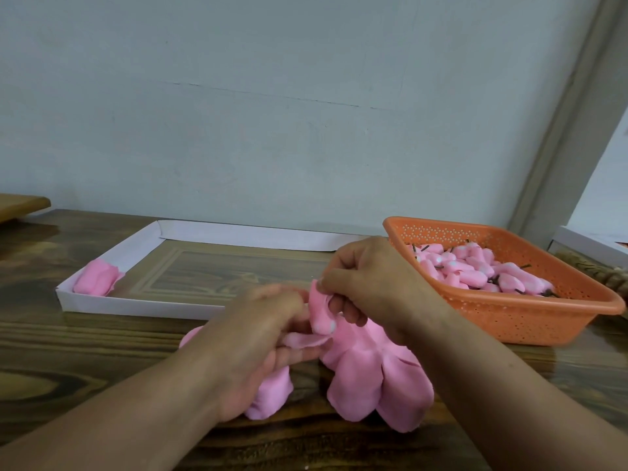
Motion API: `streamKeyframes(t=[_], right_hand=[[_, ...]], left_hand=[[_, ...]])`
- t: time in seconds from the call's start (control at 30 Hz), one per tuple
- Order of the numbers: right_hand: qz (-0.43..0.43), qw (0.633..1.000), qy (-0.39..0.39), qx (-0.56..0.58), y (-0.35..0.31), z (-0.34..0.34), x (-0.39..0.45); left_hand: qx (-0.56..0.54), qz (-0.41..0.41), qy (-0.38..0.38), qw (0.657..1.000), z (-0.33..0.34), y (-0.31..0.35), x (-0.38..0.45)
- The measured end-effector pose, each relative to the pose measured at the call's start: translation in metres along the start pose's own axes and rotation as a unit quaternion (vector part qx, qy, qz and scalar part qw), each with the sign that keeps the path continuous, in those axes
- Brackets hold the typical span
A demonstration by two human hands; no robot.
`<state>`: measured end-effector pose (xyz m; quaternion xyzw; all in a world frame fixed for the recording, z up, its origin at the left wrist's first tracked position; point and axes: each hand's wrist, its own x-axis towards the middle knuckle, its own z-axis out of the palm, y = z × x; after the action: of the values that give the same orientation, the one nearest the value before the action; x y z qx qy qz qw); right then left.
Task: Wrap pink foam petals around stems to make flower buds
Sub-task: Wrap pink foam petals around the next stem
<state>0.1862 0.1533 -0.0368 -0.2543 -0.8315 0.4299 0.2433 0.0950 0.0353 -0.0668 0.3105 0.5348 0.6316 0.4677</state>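
No stem shows inside the pale pink bud (pixel 321 312); the right hand (pixel 365 283) and left hand (pixel 268 331) pinch it together above loose soft petals (pixel 380 379) on the bench (pixel 102 341).

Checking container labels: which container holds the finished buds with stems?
The orange basket on the right; the white tray holds only a pink foam piece.

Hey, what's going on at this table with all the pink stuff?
A person is making foam flower buds by hand. The right hand pinches a pink foam petal that is being rolled, while the left hand holds it from the other side, above a stack of loose petals on the wooden table. An orange basket on the right holds many finished buds. A white cardboard tray on the left has a few pink pieces in its corner.
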Motion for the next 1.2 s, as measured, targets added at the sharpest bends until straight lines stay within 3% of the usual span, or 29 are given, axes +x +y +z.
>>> streamKeyframes(t=[0.13,0.57,0.7,0.83,1.2], right_hand=[[0.005,1.000,0.007,0.025,0.000,-0.004,0.001],[0.008,0.998,-0.031,0.057,0.000,-0.006,0.000],[0.012,0.991,-0.091,0.094,-0.002,-0.013,-0.003],[0.002,0.984,-0.150,0.098,-0.002,-0.023,-0.004],[-0.072,0.986,-0.144,0.041,-0.002,-0.024,-0.004]], left_hand=[[-0.050,-0.007,0.028,0.998,-0.001,-0.003,0.004],[-0.060,0.001,0.031,0.998,0.001,-0.001,0.001],[-0.043,-0.007,0.032,0.999,-0.001,0.001,0.001],[-0.018,-0.012,0.007,1.000,-0.004,0.006,0.001],[0.033,-0.029,-0.050,0.998,-0.012,0.013,-0.002]])
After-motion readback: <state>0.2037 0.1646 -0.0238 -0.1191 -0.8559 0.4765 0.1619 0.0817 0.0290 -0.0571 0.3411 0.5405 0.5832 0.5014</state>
